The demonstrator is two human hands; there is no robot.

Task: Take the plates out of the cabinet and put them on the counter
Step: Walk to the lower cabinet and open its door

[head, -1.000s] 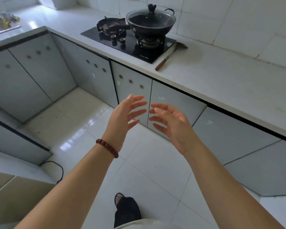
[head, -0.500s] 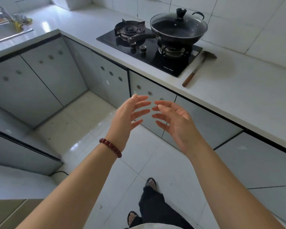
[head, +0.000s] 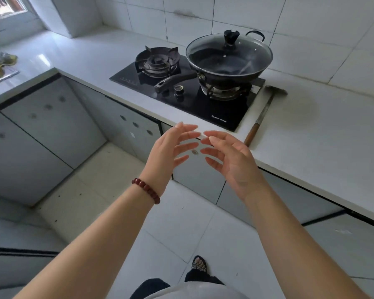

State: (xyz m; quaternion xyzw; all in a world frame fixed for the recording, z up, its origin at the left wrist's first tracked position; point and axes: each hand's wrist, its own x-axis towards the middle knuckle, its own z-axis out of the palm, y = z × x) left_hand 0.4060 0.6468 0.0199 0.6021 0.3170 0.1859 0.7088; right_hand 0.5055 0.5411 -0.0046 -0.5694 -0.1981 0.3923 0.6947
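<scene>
My left hand [head: 168, 152], with a dark red bead bracelet at the wrist, and my right hand [head: 231, 160] are held out in front of me, palms facing each other, fingers spread, nothing in them. They hover before the grey cabinet doors [head: 136, 130] under the white counter [head: 311, 134], just below the counter's front edge. All cabinet doors in view are closed. No plates are visible.
A black two-burner gas hob [head: 188, 91] sits in the counter with a lidded black wok [head: 227, 57] on its right burner. A wooden-handled spatula [head: 261, 117] lies right of the hob. A sink corner [head: 0, 74] with a yellow cloth is far left. My foot [head: 199, 264] stands on the tiled floor.
The view has risen and swung right, bringing the hob and wok closer to centre. Both hands moved up toward the counter edge, still empty and spread.
</scene>
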